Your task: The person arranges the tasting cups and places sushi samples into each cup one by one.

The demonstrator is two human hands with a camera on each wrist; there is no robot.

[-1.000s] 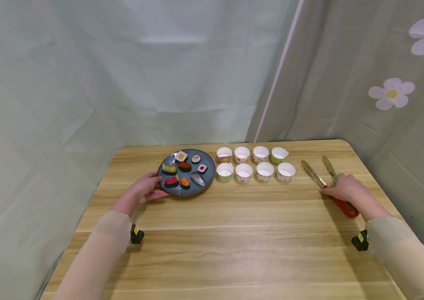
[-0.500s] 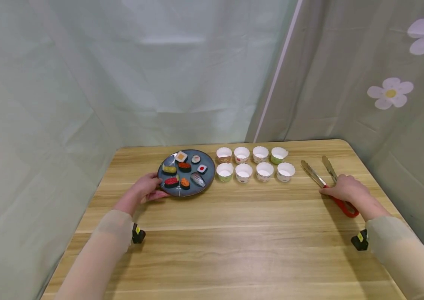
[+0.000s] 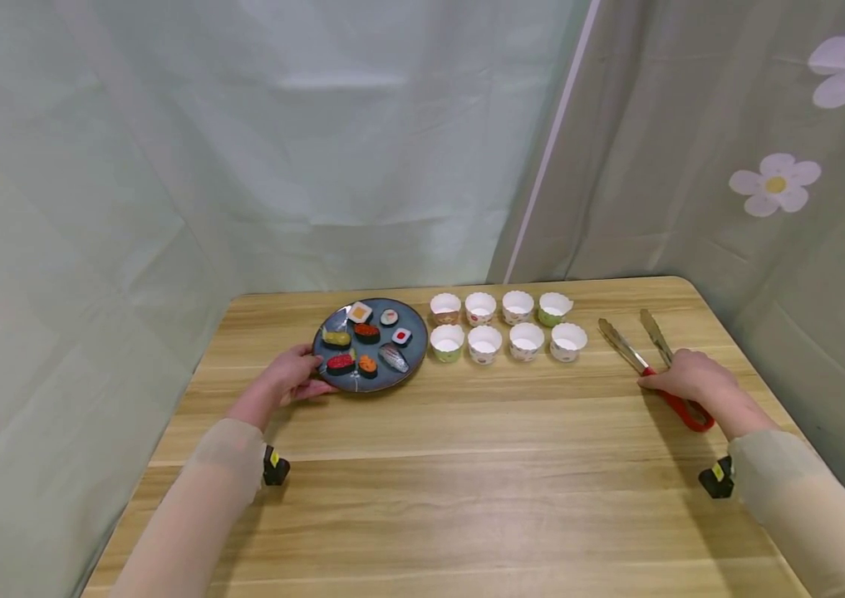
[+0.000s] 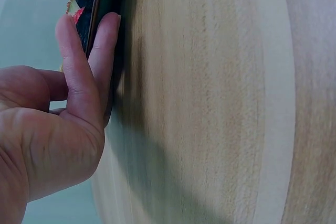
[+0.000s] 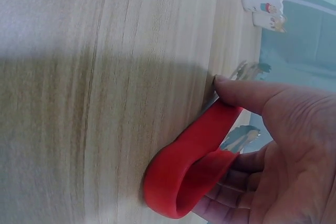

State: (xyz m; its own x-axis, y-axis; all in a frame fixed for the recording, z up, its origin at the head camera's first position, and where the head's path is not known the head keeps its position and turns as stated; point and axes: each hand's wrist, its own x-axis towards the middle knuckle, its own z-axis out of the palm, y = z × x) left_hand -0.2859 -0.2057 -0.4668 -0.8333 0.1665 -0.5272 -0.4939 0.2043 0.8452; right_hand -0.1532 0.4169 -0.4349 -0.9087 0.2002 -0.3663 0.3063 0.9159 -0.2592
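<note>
My left hand (image 3: 289,375) holds the left rim of a round dark blue plate (image 3: 416,322). On the plate lie several pieces of sushi, among them a red-topped roll (image 3: 341,364) near my fingers and a silvery fish-topped piece (image 3: 394,357). In the left wrist view one digit is over the plate's edge (image 4: 95,14) and another under it. At the right of the table, my right hand (image 3: 697,378) grips the tongs (image 3: 675,402) by their red handle (image 5: 170,179), thumb on one arm and fingers by the other. Their metal tips stand apart, pointing away from me.
Two rows of white paper baking cups (image 3: 484,344) with patterned sides stand between the plate and the tongs. All this is on a wooden table (image 3: 467,482), with a pale curtain (image 3: 392,149) behind its back edge and at both sides.
</note>
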